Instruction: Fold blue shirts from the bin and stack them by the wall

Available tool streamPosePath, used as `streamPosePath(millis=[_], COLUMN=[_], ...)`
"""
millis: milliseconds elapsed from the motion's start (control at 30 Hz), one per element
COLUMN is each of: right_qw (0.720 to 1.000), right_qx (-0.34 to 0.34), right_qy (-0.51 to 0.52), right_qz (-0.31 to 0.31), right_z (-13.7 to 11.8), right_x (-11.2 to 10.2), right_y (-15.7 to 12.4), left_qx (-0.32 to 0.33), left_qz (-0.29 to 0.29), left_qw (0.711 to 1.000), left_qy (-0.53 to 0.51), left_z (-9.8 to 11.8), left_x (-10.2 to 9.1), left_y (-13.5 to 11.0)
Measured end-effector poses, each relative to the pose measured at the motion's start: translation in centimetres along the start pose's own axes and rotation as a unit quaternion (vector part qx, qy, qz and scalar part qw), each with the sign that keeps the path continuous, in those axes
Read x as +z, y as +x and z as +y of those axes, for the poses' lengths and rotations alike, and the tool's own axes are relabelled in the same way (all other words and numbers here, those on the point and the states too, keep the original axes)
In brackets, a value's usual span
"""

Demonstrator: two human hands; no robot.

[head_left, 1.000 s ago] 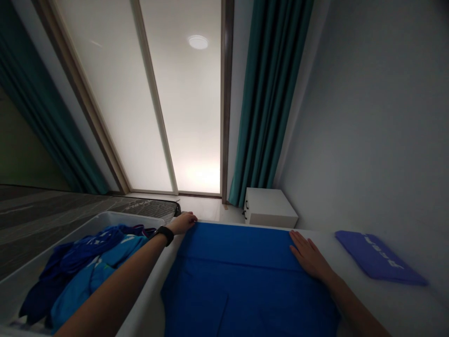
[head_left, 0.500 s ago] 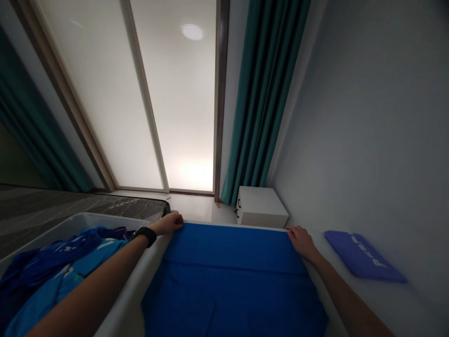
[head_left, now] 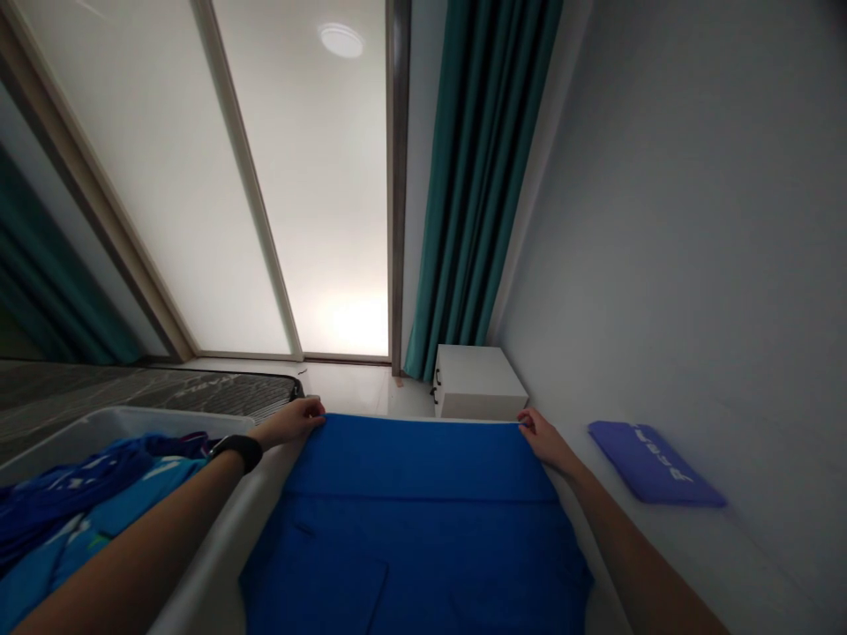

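Note:
A blue garment (head_left: 423, 547), perhaps a shirt, lies spread in front of me on a pale surface, with creases across it and a straight far edge. My left hand (head_left: 297, 419), a black watch (head_left: 236, 452) on its wrist, pinches the far left corner of the cloth. At the far right corner, my right hand (head_left: 539, 435) has thumb and fingers closed on the same edge. The garment's near part runs out of view at the bottom.
To the left stands a white tub (head_left: 205, 564) with blue clothes (head_left: 99, 494) in it. Behind it is a dark marbled surface (head_left: 146, 388). A white cabinet (head_left: 483, 379) stands beyond the garment, by a teal curtain (head_left: 486, 176). A purple pad (head_left: 655, 463) is at the right wall.
The view has turned slightly right, so everything sits further left. My right fingers have gone from resting along the cloth's edge to pinching its corner. My left hand stays at its corner.

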State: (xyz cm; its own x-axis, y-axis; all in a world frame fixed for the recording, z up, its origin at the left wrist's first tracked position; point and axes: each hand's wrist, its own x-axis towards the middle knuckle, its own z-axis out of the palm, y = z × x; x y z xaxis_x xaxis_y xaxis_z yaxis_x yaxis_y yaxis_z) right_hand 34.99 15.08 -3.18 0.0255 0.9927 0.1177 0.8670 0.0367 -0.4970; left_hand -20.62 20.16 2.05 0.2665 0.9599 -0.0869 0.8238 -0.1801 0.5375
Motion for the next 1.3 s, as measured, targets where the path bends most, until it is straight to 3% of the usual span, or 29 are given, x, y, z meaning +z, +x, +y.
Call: streamPosePath(millis=[167, 300, 600, 800, 967, 1133, 1300], right_qw=[0.999, 0.999, 0.996, 0.996, 0.992, 0.973, 0.970], right_qx=[-0.002, -0.006, -0.023, -0.013, 0.000, 0.004, 0.003], right_qy=[0.031, 0.045, 0.085, 0.091, 0.129, 0.229, 0.239], right_qz=[-0.012, 0.005, 0.017, 0.016, 0.007, 0.021, 0.039], right_z=[-0.5, -1.3, -3.5, -4.6, -5.4, -5.8, -4.6], right_x=[-1.4, -2.7, -6.1, -7.3, -8.3, -8.2, -5.8], right_y=[-0.7, -1.6, -6.2, -10.3, -13.2, -17.1, -22.6], left_qx=[0.023, 0.035, 0.043, 0.030, 0.052, 0.061, 0.071], left_qz=[0.001, 0.046, 0.118, 0.144, 0.157, 0.152, 0.115], left_qw=[1.000, 0.998, 0.986, 0.968, 0.951, 0.949, 0.959], left_qy=[-0.019, -0.015, -0.112, -0.206, -0.261, -0.270, -0.249], left_z=[0.4, 1.5, 4.2, 5.8, 7.3, 7.5, 5.8], left_x=[-0.9, -1.7, -2.3, -1.3, -1.6, -1.1, 2.0], left_y=[-0.6, -2.0, -8.0, -11.8, -14.9, -19.3, -24.2])
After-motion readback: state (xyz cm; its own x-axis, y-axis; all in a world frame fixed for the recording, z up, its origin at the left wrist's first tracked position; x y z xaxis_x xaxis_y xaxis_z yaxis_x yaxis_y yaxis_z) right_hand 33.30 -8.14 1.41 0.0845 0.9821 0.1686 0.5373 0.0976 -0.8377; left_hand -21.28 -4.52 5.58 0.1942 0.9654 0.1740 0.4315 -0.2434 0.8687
